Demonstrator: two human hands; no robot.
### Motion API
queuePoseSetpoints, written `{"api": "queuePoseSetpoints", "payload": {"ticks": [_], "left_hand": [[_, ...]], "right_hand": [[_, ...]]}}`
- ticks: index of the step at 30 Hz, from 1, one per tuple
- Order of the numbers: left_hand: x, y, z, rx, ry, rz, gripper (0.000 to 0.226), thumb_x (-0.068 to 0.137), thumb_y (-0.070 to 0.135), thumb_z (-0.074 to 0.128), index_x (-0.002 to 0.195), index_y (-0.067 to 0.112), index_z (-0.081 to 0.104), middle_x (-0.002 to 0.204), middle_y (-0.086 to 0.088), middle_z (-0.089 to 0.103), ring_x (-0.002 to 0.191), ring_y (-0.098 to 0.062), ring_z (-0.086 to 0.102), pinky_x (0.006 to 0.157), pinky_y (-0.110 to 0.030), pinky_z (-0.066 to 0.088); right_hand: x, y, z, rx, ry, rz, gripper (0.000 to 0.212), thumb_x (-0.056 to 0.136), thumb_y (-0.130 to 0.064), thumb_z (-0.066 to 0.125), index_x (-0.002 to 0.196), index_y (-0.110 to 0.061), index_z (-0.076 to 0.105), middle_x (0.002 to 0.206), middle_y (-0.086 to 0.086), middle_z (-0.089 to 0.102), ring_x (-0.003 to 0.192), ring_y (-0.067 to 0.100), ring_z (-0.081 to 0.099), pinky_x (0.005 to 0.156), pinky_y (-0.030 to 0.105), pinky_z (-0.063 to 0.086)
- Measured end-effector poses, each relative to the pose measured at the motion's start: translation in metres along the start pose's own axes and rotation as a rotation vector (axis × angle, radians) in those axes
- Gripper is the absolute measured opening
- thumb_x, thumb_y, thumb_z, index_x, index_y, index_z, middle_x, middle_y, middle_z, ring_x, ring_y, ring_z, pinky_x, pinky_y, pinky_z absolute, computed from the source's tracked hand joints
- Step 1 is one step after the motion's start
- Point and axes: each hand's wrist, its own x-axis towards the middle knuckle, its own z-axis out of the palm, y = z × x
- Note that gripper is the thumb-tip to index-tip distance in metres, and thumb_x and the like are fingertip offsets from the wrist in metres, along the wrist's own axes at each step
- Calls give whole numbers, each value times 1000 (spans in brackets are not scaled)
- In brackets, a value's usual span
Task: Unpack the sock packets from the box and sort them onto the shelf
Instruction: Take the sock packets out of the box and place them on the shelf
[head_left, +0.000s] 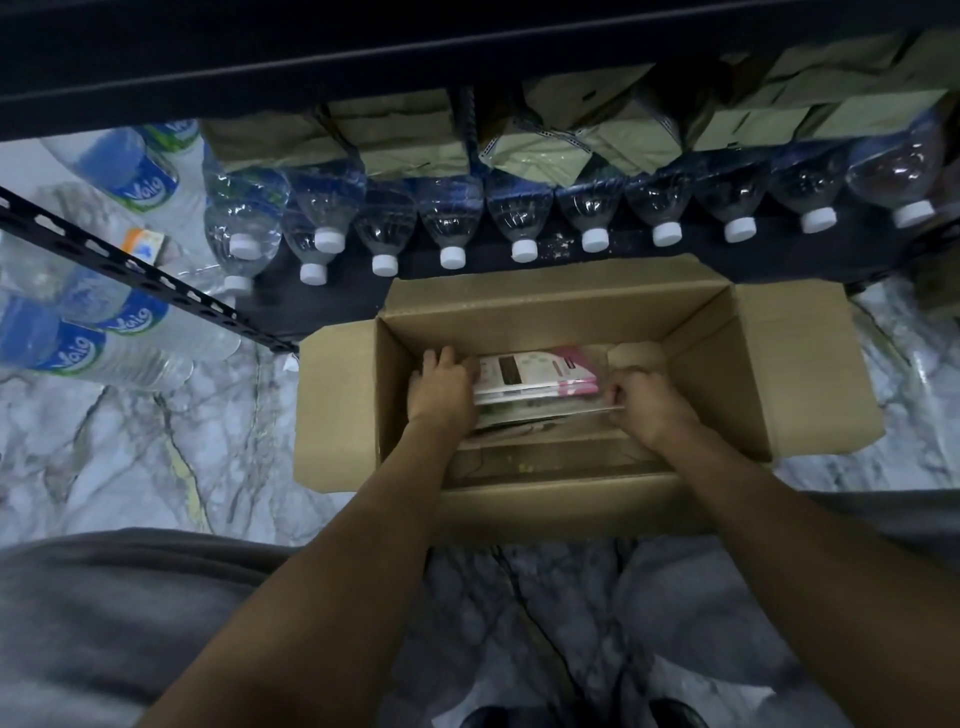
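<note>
An open cardboard box (810, 374) stands on the marble floor in front of a dark metal shelf (363, 296). Inside it lies a stack of sock packets (535, 376), white and pink on top in clear wrap. Both my hands reach down into the box. My left hand (441, 387) grips the left end of the stack, fingers curled over its edge. My right hand (647, 402) pinches the right end of the stack. More flat packets lie underneath, partly hidden by my hands.
A row of water bottles (452, 218) lies on the lowest shelf board, caps toward me, with olive-green packets (410, 135) stacked behind them. More labelled bottles (78, 332) lie on the floor at the left, past a slanted shelf bar (145, 275). My knees frame the bottom.
</note>
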Motion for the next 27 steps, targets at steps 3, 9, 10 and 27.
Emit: {"api": "queuePoseSetpoints", "payload": {"ticks": [3,9,10,27], "left_hand": [[-1,-4,9,-94,-28,33,41,88,13,55,127,23,52,133,-8,52,124,-30,43,99,-43,44],[-13,-7,-2,-107,50,93,29,90,25,57,118,25,59,116,-9,65,112,-32,55,83,-38,49],[-16,-7,-4,-111,47,92,28,90,27,56,118,25,59,114,-10,66,109,-33,57,80,-38,48],[-141,-33,-124,-646,378,69,17,84,20,65,100,19,71,90,5,73,78,-5,66,72,-26,54]], "right_hand": [[1,0,1,17,13,-24,15,80,-8,69,91,-18,69,102,5,64,92,22,60,81,31,51],[-1,-1,-6,6,97,-54,20,88,-21,62,105,-23,73,113,6,69,102,27,62,91,37,51],[-3,-2,-9,6,118,-72,20,89,-22,62,105,-21,72,113,6,68,104,26,61,91,37,50],[-99,-46,-125,378,319,-153,21,88,6,57,102,-3,70,93,7,66,75,10,60,65,7,41]]}}
